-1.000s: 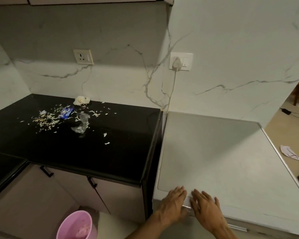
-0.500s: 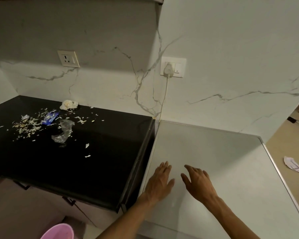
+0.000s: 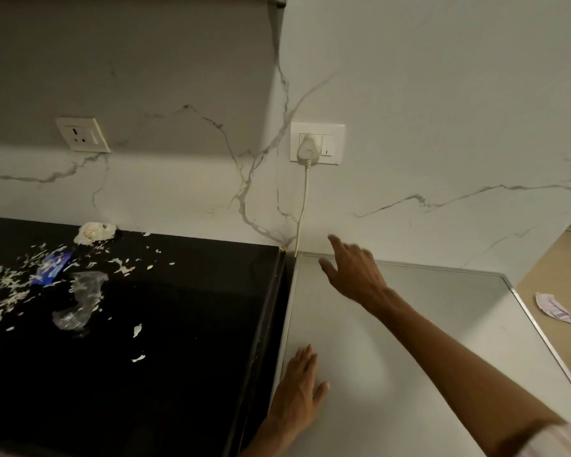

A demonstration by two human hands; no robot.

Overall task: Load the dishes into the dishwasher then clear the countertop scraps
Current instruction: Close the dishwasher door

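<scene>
The dishwasher's flat grey top (image 3: 426, 331) fills the right half of the view. My left hand (image 3: 299, 390) rests flat on its near left edge, fingers straight. Stretched out above the far left corner of that top is my right hand (image 3: 353, 268), fingers extended toward the wall and holding nothing. On the black countertop (image 3: 178, 324) at the left lie scattered pale scraps (image 3: 7, 285), a blue wrapper (image 3: 51, 267), a crumpled clear plastic piece (image 3: 80, 300) and a whitish lump (image 3: 94, 232) by the wall.
A white plug (image 3: 307, 148) sits in the wall socket plate (image 3: 335, 143) with its cord (image 3: 302, 209) running down behind the dishwasher. A second socket (image 3: 83, 135) is on the left wall. Crumpled paper (image 3: 556, 310) lies on the floor at the right.
My right hand has lifted off the dishwasher top and reached forward toward the wall below the plug. My left hand stays flat near the left edge. The view has moved closer.
</scene>
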